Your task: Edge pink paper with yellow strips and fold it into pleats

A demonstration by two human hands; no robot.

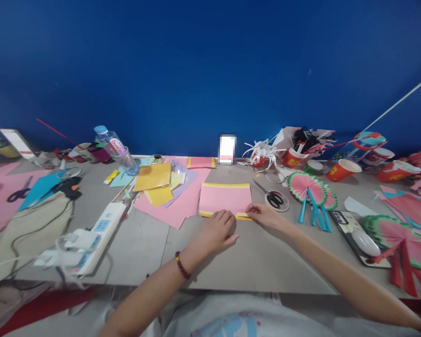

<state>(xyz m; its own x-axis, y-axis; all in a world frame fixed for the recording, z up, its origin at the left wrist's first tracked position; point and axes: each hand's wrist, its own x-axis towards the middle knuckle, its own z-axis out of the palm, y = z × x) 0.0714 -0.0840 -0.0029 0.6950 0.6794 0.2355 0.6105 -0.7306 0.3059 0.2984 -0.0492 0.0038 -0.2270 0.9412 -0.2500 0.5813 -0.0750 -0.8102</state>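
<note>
A pink sheet of paper [225,199] with yellow strips along its long edges lies flat on the table in front of me. My left hand [219,232] rests palm down on its lower edge, fingers stretched out and thumb apart. At the lower right corner, my right hand [261,214] is closed in a pinch on the sheet's yellow edge; the fingertips partly hide the corner. Black-handled scissors [275,200] lie just right of the sheet, over a roll of tape [284,204].
Pink and yellow papers [175,213] lie left, near a power strip [101,236] and a tilted water bottle [117,149]. A lit phone [227,150] stands by the blue wall. Watermelon-patterned paper fans [306,188], red paper cups [343,170] and a white mouse [366,243] are right.
</note>
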